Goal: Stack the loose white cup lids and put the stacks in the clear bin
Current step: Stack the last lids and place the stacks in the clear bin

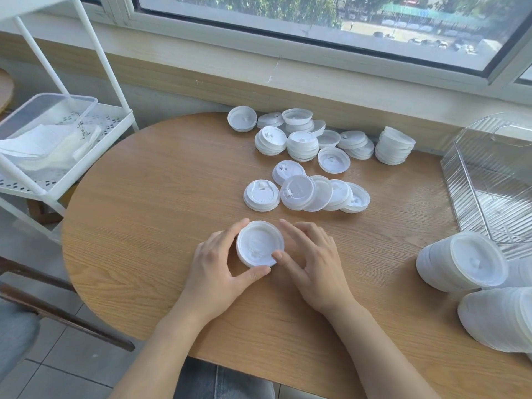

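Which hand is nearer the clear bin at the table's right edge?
Right. The right hand lies between the held lid stack and the clear bin; the left hand is on the stack's far side.

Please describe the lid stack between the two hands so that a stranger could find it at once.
On the round wooden table, look at the near edge, where the left hand and right hand meet. Between them sits a short lid stack, the only one being touched, apart from the loose lids farther back.
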`<state>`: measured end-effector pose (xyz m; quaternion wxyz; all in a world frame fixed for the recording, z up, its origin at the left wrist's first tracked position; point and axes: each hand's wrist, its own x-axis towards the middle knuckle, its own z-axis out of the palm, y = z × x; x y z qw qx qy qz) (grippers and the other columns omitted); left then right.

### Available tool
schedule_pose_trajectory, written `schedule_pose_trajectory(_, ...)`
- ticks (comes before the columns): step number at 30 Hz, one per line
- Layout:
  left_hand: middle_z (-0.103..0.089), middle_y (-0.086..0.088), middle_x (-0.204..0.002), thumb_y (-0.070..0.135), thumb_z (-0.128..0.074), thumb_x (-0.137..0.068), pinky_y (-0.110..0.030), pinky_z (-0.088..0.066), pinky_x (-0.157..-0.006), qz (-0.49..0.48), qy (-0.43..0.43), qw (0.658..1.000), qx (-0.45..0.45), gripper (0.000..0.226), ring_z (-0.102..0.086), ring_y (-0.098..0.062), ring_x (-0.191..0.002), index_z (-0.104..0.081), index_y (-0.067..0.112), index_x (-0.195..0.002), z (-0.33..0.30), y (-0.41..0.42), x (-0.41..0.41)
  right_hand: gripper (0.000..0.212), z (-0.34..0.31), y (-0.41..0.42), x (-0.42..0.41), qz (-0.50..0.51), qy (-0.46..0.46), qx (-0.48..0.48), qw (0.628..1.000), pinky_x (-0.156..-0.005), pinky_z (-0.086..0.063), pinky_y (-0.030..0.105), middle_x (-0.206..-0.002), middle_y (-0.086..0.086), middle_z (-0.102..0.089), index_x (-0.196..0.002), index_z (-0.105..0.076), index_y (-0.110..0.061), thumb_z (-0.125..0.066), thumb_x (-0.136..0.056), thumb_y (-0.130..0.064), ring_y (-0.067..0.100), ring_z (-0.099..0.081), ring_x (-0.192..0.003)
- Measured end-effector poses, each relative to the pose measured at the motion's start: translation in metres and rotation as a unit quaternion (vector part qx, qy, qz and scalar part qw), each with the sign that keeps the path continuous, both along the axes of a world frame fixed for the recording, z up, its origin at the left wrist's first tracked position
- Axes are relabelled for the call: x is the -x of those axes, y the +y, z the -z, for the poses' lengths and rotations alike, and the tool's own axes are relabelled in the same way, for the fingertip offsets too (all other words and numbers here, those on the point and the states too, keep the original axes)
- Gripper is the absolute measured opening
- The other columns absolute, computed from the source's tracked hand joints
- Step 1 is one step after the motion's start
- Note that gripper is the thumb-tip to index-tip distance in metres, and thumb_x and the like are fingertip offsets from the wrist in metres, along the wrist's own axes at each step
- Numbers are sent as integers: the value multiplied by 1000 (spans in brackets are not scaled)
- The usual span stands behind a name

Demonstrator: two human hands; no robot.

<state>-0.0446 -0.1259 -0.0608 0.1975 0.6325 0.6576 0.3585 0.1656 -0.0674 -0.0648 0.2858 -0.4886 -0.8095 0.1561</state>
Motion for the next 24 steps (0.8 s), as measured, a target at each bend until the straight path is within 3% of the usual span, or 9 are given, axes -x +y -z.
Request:
schedule_pose_trajectory(5,-37,46,-123,60,-88,-72,-26,-29,-103,-31,-3,1000,2,88,-37,16,-113,-51,33,-148,-3,29,13,53,-12,37,1,97,0,-83,992,-101,-29,26,-132,-8,-58,-142,-61,-30,-70,-92,-47,16,-50,-120)
schedule_pose_trajectory(8,-49,32,-124,54,-88,-74,-27,-31,-104,-42,-7,999,3,85,-44,6,-116,-51,32,-148,-4,44,20,63,-19,59,2,113,-30,-89,989,-112,-30,37,-143,-6,-54,-148,-54,-29,-77,-91,-42,20,-43,-132)
schedule_pose_trajectory(11,-52,26,-127,65,-84,-74,-28,-32,-104,-43,-8,999,-3,88,-52,-6,-124,-51,32,-148,0,52,22,79,-23,77,5,108,-73,-67,989,-122,-25,48,-154,-2,-48,-156,-43,-30,-77,-88,-48,23,-33,-145)
schedule_pose_trajectory(16,-51,34,-126,77,-68,-71,-27,-33,-104,-28,-1,1000,-11,88,-51,3,-119,-51,35,-147,6,47,22,93,-22,93,7,97,-125,-38,987,-128,-6,46,-158,-1,-45,-162,-33,-29,-79,-83,-49,25,-27,-152)
schedule_pose_trajectory(24,-49,35,-122,77,-69,-69,-26,-34,-103,-33,-6,999,-16,89,-46,10,-113,-53,35,-145,1,46,21,91,-20,98,4,100,-137,-46,984,-129,-8,50,-154,-4,-49,-159,-35,-29,-78,-82,-53,23,-30,-151)
